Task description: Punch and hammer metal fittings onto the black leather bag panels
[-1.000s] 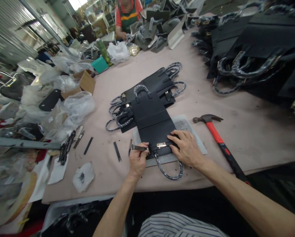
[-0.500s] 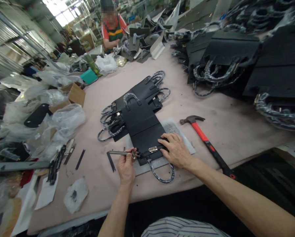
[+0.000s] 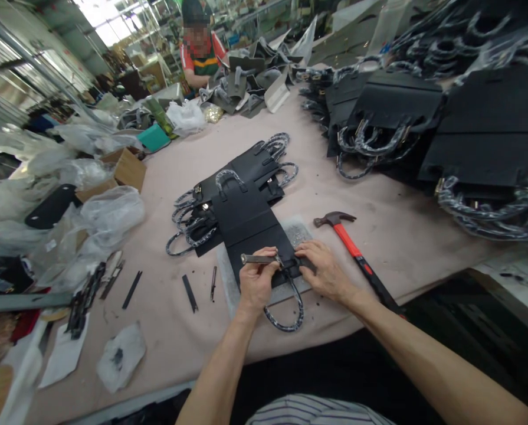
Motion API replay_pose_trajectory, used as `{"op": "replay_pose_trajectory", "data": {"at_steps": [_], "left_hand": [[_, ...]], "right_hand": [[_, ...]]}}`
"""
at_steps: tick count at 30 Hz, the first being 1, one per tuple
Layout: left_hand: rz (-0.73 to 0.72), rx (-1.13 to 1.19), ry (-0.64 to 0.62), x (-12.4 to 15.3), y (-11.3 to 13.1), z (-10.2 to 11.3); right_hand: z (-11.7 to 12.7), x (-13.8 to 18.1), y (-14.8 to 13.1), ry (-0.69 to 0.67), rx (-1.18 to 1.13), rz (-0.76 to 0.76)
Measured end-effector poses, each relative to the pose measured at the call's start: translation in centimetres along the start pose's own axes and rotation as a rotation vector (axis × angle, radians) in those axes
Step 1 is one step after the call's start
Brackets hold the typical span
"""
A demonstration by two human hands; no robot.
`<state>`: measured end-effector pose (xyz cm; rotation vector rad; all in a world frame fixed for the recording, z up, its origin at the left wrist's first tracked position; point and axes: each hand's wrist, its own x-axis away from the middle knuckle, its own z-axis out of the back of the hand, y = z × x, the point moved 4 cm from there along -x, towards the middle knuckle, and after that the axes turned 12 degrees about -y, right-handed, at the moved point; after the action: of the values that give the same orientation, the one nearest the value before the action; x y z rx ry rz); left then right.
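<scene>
**Black bag panel, near table edge**

Black bag panel (image 3: 252, 227): flat on grey pad (image 3: 299, 229). Left hand (image 3: 255, 284) clenched around metal tool (image 3: 258, 258), tip at the panel's near edge. Right hand (image 3: 328, 273) unclenched, pressing the panel. Hammer (image 3: 356, 255) just beside.

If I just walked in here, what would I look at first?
Probably the two hands at the near edge of the table: the left hand holds a metal tool against a black bag panel, and the right hand rests on it. A red-handled hammer lies just right of them, and stacks of black bags crowd the far right.
</scene>
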<state>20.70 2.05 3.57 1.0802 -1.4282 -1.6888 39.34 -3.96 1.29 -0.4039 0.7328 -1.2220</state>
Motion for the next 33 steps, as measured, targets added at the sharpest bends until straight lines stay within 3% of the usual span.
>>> {"op": "replay_pose_trajectory", "data": {"at_steps": [6,19,33], "left_hand": [[0.026,-0.070,-0.042,0.7,-1.4,-0.7],[-0.020,-0.218,-0.161,0.2,-0.4,-1.2],[-0.039,-0.315,-0.145,0.2,-0.3,-1.6]], "right_hand": [[0.2,0.1,0.2,0.005,0.003,0.015],[0.2,0.0,0.4,-0.016,-0.006,-0.020],[0.2,0.1,0.4,-0.023,-0.012,-0.025]]}}
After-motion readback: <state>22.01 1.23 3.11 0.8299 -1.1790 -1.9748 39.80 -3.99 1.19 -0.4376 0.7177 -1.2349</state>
